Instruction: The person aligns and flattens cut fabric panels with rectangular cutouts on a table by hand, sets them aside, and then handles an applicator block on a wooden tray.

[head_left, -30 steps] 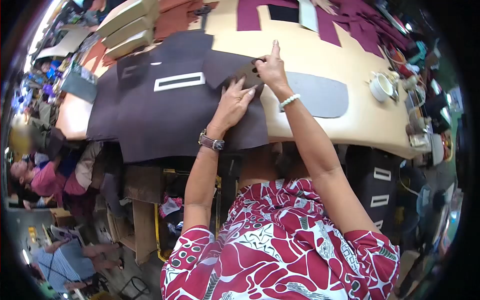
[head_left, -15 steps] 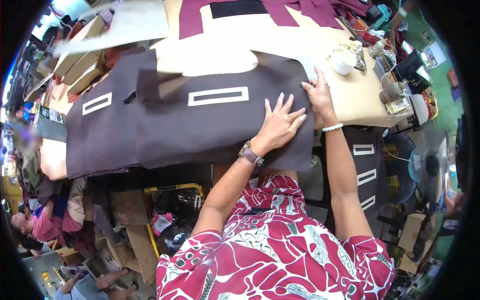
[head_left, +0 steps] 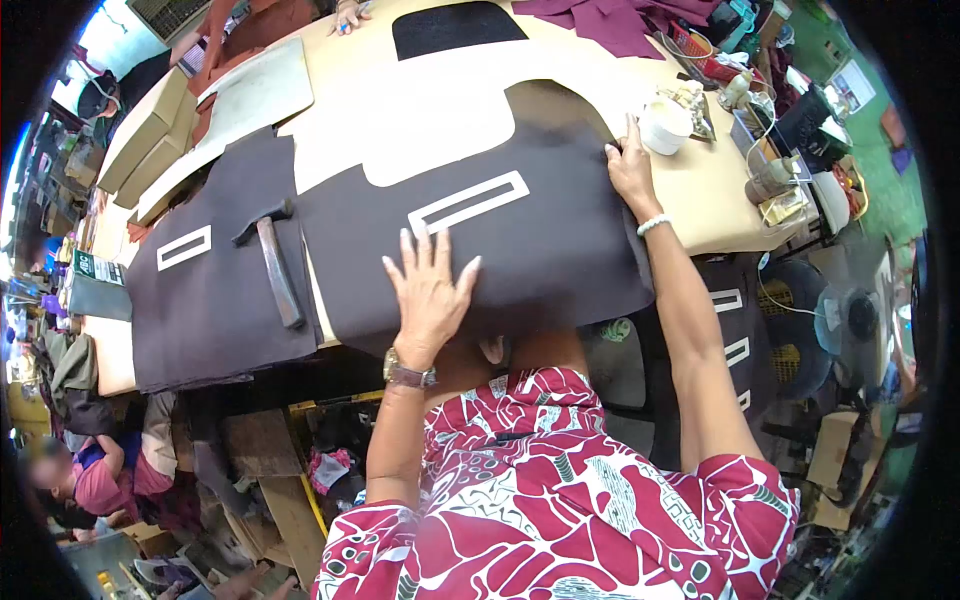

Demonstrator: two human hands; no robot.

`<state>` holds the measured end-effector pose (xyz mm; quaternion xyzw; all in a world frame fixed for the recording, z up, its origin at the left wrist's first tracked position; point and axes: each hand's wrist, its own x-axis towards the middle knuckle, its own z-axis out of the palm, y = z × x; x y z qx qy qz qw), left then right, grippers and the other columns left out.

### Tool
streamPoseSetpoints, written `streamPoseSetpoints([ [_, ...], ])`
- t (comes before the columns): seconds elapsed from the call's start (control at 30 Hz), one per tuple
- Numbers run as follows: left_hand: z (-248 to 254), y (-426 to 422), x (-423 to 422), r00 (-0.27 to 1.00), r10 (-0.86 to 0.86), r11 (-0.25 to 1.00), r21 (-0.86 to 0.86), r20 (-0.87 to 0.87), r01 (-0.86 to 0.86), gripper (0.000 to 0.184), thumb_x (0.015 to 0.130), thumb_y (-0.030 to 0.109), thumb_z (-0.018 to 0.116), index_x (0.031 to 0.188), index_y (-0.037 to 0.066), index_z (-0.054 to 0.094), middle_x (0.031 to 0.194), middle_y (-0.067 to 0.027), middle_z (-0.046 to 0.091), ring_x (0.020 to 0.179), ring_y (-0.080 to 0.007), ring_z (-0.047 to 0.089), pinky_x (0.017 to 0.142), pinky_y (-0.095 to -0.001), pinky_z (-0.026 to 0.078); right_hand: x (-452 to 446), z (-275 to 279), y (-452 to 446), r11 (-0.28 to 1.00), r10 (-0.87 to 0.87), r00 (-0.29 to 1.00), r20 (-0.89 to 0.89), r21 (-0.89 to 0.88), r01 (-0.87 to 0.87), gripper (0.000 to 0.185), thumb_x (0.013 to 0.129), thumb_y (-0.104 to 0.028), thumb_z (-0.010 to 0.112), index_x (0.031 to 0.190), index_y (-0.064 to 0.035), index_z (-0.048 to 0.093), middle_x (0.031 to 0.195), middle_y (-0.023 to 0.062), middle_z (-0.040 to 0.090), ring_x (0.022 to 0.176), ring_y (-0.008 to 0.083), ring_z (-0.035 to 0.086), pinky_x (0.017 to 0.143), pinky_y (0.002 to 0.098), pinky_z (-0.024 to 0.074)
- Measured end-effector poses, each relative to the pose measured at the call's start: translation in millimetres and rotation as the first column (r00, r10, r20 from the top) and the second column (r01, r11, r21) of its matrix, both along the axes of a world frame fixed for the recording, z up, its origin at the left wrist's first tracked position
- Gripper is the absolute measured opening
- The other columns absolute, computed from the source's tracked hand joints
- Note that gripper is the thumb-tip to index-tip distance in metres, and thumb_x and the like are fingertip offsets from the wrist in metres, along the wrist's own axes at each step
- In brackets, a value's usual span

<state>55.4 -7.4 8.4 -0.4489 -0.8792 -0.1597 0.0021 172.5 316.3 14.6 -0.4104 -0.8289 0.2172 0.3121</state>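
Observation:
My left hand (head_left: 432, 295) lies flat with spread fingers on a dark brown panel (head_left: 560, 240), its fingertips just below a pale rectangular frame (head_left: 468, 203) on that panel. My right hand (head_left: 630, 172) is at the panel's right edge, thumb over the material and index finger stretched along the edge; its other fingers are mostly hidden. The panel's near edge hangs over the table front, and its upper right part curves up. To the left, a hammer (head_left: 275, 265) rests on another dark brown panel (head_left: 220, 320), which bears a similar pale frame (head_left: 184, 248).
A white round tub (head_left: 665, 127) stands right of my right hand, near bottles (head_left: 770, 180) and a red basket (head_left: 690, 45). A black piece (head_left: 455, 28) lies at the back. Another person's hand (head_left: 348, 15) rests on the far table. Cardboard boxes (head_left: 150, 135) line the left.
The panel under my hands has turned and shifted, uncovering the hammer and the left panel. My left hand has moved left across it. A pale sheet at upper left now lies flat.

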Motion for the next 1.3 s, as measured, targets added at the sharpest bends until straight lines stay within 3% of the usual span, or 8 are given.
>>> streamPoseSetpoints([
  [0.07, -2.0, -16.9, -11.9, 0.999, 0.037, 0.999, -0.01, -0.028, -0.037, 0.065, 0.09, 0.047, 0.044, 0.139, 0.005, 0.031, 0.146, -0.0178, 0.024, 0.135, -0.0372, 0.018, 0.104, -0.0624, 0.012, 2.1, 15.4, -35.4, 0.995, -0.001, 0.999, -0.032, -0.097, -0.002, 0.067, 0.08, -0.003, 0.053, 0.138, 0.0017, 0.021, 0.088, 0.0232, 0.061, 0.082, 0.0385, 0.06, 0.079, 0.0442, 0.0448],
  [0.2, -5.4, -47.4, -35.1, 0.995, 0.091, 0.994, -0.055, -0.05, -0.094, 0.067, 0.089, 0.048, 0.045, 0.14, 0.007, 0.028, 0.146, -0.0169, 0.023, 0.136, -0.0337, 0.019, 0.104, -0.0619, 0.012, 0.0, 14.8, -76.5, 0.998, 0.023, 0.999, -0.04, -0.062, -0.025, 0.065, 0.079, -0.003, 0.054, 0.137, 0.0035, 0.023, 0.089, 0.0225, 0.063, 0.086, 0.0384, 0.061, 0.08, 0.0421, 0.046],
  [0.37, 1.8, -53.0, -23.2, 0.998, 0.028, 0.999, -0.023, -0.053, -0.029, 0.065, 0.088, 0.045, 0.049, 0.138, 0.007, 0.033, 0.145, -0.0183, 0.026, 0.135, -0.0365, 0.019, 0.104, -0.0618, 0.01, 16.5, 9.4, -47.5, 0.995, 0.044, 0.995, -0.084, -0.084, -0.051, 0.066, 0.08, -0.003, 0.055, 0.137, 0.0013, 0.023, 0.091, 0.0263, 0.063, 0.086, 0.0397, 0.062, 0.08, 0.0419, 0.0465],
  [0.53, 6.6, -37.9, 9.0, 0.997, -0.081, 0.997, 0.012, -0.015, 0.081, 0.063, 0.089, 0.045, 0.048, 0.137, 0.006, 0.036, 0.143, -0.0183, 0.029, 0.135, -0.0357, 0.021, 0.104, -0.0627, 0.008, 49.6, 15.7, -11.2, 1.0, 0.001, 0.988, 0.156, -0.002, -0.001, 0.065, 0.081, -0.006, 0.055, 0.139, -0.0089, 0.026, 0.091, 0.02, 0.063, 0.086, 0.0388, 0.06, 0.077, 0.0443, 0.0456],
  [0.8, 5.7, -18.6, 26.6, 0.989, -0.143, 0.986, 0.081, -0.027, 0.144, 0.056, 0.09, 0.041, 0.048, 0.133, 0.006, 0.042, 0.142, -0.0181, 0.031, 0.134, -0.036, 0.022, 0.103, -0.0639, 0.01, 62.3, 0.8, 32.8, 0.963, 0.052, 0.981, 0.185, 0.252, -0.099, 0.063, 0.084, -0.008, 0.054, 0.14, -0.0115, 0.025, 0.092, 0.0229, 0.063, 0.087, 0.041, 0.06, 0.077, 0.0482, 0.0455],
  [1.0, 0.2, -2.9, 19.4, 0.985, -0.152, 0.985, 0.075, -0.081, 0.158, 0.045, 0.091, 0.034, 0.05, 0.128, 0.009, 0.048, 0.139, -0.0171, 0.037, 0.13, -0.034, 0.03, 0.103, -0.06, 0.019, 36.3, 14.1, 38.4, 0.959, 0.038, 0.948, 0.317, 0.255, -0.123, 0.065, 0.085, -0.01, 0.052, 0.142, -0.0139, 0.021, 0.09, 0.0225, 0.063, 0.084, 0.041, 0.06, 0.077, 0.0483, 0.0467],
  [1.1, -1.4, -1.4, 4.9, 0.985, -0.142, 0.983, 0.103, -0.098, 0.152, 0.039, 0.089, 0.032, 0.053, 0.123, 0.013, 0.054, 0.134, -0.0141, 0.043, 0.126, -0.0315, 0.038, 0.102, -0.0573, 0.024, 38.3, 3.0, 40.9, 0.944, 0.046, 0.963, 0.267, 0.303, -0.129, 0.066, 0.085, -0.009, 0.052, 0.142, -0.0141, 0.02, 0.087, 0.023, 0.063, 0.082, 0.041, 0.061, 0.074, 0.0484, 0.0474],
  [1.3, 7.8, -7.4, -30.5, 0.968, -0.251, 0.967, 0.032, -0.018, 0.251, 0.04, 0.089, 0.035, 0.052, 0.125, 0.016, 0.053, 0.138, -0.0114, 0.039, 0.129, -0.0292, 0.035, 0.104, -0.0567, 0.023, 52.7, -3.6, 19.9, 0.953, 0.034, 0.982, 0.185, 0.29, -0.087, 0.066, 0.082, -0.008, 0.055, 0.14, -0.0117, 0.024, 0.085, 0.0249, 0.062, 0.078, 0.0416, 0.06, 0.072, 0.0494, 0.0477],
])
